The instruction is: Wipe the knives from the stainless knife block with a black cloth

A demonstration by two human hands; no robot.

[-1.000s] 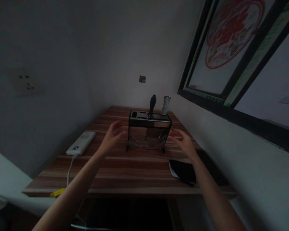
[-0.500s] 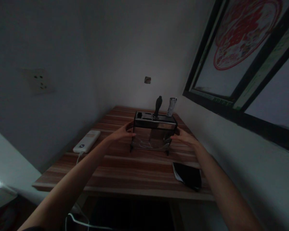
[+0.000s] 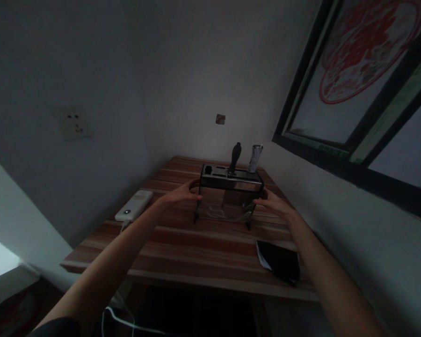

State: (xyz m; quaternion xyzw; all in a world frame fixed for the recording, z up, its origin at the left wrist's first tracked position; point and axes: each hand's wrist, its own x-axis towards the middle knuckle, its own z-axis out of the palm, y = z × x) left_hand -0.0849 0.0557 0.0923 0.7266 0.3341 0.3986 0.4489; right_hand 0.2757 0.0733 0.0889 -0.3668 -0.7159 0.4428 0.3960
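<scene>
A knife block (image 3: 230, 194) with a clear front and a dark slotted top stands on the wooden table (image 3: 182, 252). A black knife handle (image 3: 235, 158) and a pale handle (image 3: 255, 158) stick up from its top. My left hand (image 3: 183, 193) is closed on the block's left side. On the block's right side my right hand (image 3: 270, 201) grips it too. The room is dim.
A white power bank (image 3: 134, 205) with a cable lies at the table's left. Near the front right edge a black pouch (image 3: 279, 261) lies flat. A wall socket (image 3: 73, 123) is on the left wall, a dark framed window (image 3: 368, 93) on the right.
Both hands reached forward from open in the air to the sides of the knife block and closed on it. My view shifted slightly left.
</scene>
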